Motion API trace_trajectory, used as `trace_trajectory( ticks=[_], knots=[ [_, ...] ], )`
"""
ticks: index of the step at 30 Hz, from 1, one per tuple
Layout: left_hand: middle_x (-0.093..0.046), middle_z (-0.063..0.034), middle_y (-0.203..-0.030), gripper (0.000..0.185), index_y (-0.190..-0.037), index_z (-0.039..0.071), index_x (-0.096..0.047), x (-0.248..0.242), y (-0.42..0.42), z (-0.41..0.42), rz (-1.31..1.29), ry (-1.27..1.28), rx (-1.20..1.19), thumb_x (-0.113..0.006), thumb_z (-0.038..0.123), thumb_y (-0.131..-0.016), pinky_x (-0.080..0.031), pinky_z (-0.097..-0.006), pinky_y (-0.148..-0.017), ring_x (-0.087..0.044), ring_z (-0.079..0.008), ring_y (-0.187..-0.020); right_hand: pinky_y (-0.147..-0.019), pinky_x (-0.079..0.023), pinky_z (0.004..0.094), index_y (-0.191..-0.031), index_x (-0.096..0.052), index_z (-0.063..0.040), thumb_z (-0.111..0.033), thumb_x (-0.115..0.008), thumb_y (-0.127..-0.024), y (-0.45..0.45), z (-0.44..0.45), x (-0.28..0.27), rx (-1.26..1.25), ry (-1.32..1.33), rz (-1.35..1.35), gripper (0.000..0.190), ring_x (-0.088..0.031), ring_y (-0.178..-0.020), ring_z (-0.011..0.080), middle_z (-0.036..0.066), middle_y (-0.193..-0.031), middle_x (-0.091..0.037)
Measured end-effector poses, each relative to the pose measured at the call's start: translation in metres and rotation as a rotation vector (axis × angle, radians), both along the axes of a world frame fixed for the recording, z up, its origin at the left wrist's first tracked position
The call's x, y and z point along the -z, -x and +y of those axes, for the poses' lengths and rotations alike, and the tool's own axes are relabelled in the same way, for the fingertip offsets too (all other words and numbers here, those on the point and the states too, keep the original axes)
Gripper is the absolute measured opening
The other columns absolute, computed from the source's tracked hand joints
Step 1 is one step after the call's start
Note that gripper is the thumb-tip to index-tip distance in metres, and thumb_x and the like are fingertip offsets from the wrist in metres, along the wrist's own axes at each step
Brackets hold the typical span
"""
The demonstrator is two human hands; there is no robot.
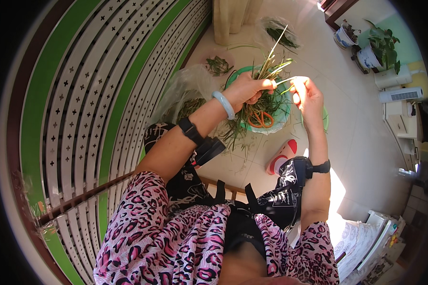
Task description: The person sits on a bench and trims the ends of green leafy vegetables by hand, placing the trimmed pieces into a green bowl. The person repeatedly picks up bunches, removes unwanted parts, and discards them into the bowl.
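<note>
My left hand (pixel 248 91) is wrapped around a bunch of long, thin grass-like greens (pixel 267 71), some green and some straw-coloured. To its right, my right hand (pixel 308 96) pinches a thin pale strand (pixel 284 81) that reaches across to the bunch. Both hands are above a green basin (pixel 288 115) with a plastic bag lining showing at its rim. Orange-handled scissors (pixel 261 120) lie among loose greens; their blades are hidden. A clear plastic bag (pixel 189 82) with more greens (pixel 190 107) sits left of the basin.
A second plastic bag with greens (pixel 281 35) and a small pile of greens (pixel 218 66) lie beyond, on the tiled floor (pixel 342 135). Part of a light-green round object (pixel 325 119) shows behind my right forearm. A slatted panel (pixel 92 107) borders the left; potted plants (pixel 369 57) stand at far right.
</note>
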State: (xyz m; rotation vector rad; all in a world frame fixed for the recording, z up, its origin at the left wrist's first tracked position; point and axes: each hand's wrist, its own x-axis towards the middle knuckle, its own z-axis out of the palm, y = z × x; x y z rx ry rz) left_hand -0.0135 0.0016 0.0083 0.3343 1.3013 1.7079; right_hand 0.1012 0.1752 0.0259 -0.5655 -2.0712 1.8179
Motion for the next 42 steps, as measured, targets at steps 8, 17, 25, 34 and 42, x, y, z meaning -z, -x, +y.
trace_trajectory(
  ticks=[8, 17, 25, 34, 42],
  knots=[
    [-0.057, 0.0009, -0.070, 0.016, -0.087, 0.003, -0.065, -0.008, -0.001, -0.006, 0.008, -0.021, -0.038, -0.070, 0.019, -0.088, -0.022, -0.0222, -0.040, -0.032, -0.0022, -0.045, -0.049, -0.033, 0.0161, -0.098, -0.068, -0.001, -0.016, -0.065, -0.095, -0.006, 0.021, -0.018, 0.141, 0.041, 0.081, 0.015, -0.045, -0.059, 0.0003, -0.002, -0.077, -0.062],
    [-0.062, -0.0004, -0.073, 0.019, -0.095, 0.005, -0.067, -0.006, -0.008, -0.002, 0.014, 0.017, 0.050, -0.067, 0.024, -0.091, -0.022, -0.0211, -0.040, -0.034, -0.0024, -0.044, -0.068, -0.047, 0.0223, -0.097, -0.063, -0.006, -0.015, -0.060, -0.096, 0.003, -0.005, 0.003, -0.041, 0.100, 0.054, 0.009, -0.058, -0.074, 0.0081, 0.000, -0.092, -0.065],
    [-0.067, -0.0022, -0.084, 0.031, -0.103, 0.005, -0.066, -0.014, -0.010, -0.001, 0.020, -0.019, 0.096, -0.056, 0.034, -0.098, -0.022, -0.0203, -0.041, -0.037, -0.0033, -0.046, -0.041, -0.023, 0.0202, -0.105, -0.054, -0.007, -0.024, -0.048, -0.103, 0.003, 0.007, -0.003, 0.070, 0.552, 0.089, 0.018, -0.027, -0.048, 0.0016, -0.007, -0.069, -0.035],
    [-0.064, -0.0014, -0.080, 0.031, -0.105, 0.005, -0.066, -0.015, -0.017, -0.001, -0.015, -0.045, 0.173, -0.055, 0.033, -0.098, -0.026, -0.0195, -0.041, -0.044, -0.0037, -0.049, -0.043, -0.022, 0.0176, -0.111, -0.066, -0.007, -0.026, -0.060, -0.099, 0.004, -0.001, -0.002, 0.156, 0.420, 0.120, 0.023, -0.030, -0.051, -0.0022, -0.011, -0.071, -0.041],
    [-0.059, 0.0024, -0.077, 0.027, -0.104, 0.005, -0.068, -0.016, -0.008, -0.004, 0.008, -0.023, 0.032, -0.062, 0.029, -0.095, -0.029, -0.0191, -0.043, -0.045, -0.0037, -0.051, -0.042, -0.019, 0.0186, -0.102, -0.066, -0.005, -0.023, -0.062, -0.098, -0.001, 0.020, -0.006, 0.276, 0.286, 0.219, 0.018, -0.027, -0.048, -0.0021, -0.002, -0.085, -0.062]
  ],
)
